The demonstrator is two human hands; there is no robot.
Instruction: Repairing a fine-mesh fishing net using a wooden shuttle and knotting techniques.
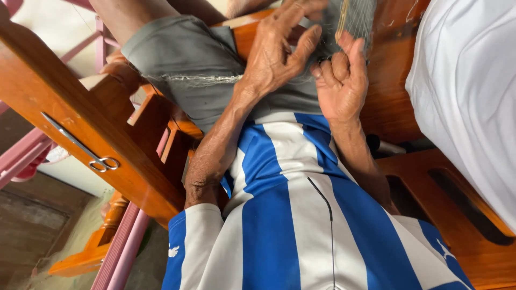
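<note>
Netting (355, 19), fine and grey-green, is sitting at the very top of the view, stretched over the person's lap and against the polished wooden chair frame (395, 102) behind it. Left hand (277, 51) is reaching across from the left, fingers spread and curled, fingertips pressing into the mesh, so it is gripping or pinching the netting rather than lying loose. Right hand (341, 83) is coming up from below, palm turned toward the camera, fingers folded in, and it is holding a slim yellowish stick-like tool (342, 20) upright between thumb and fingers, right against the mesh; how firmly it is clamping I cannot tell. Both hands are working almost touching each other. Beneath them grey shorts (188, 59) are covering the thigh, with a strand of pale thread (199, 79) lying across the cloth. Lower down, a blue and white striped shirt (290, 215) is filling the middle of the view, with a thin dark cord (325, 207) running down it. Off to the left, a pair of small metal scissors (80, 145) is lying flat on the broad wooden armrest (64, 113), well apart from the hands. To the right, a white cloth (473, 86) is bulging in over the wooden seat.
</note>
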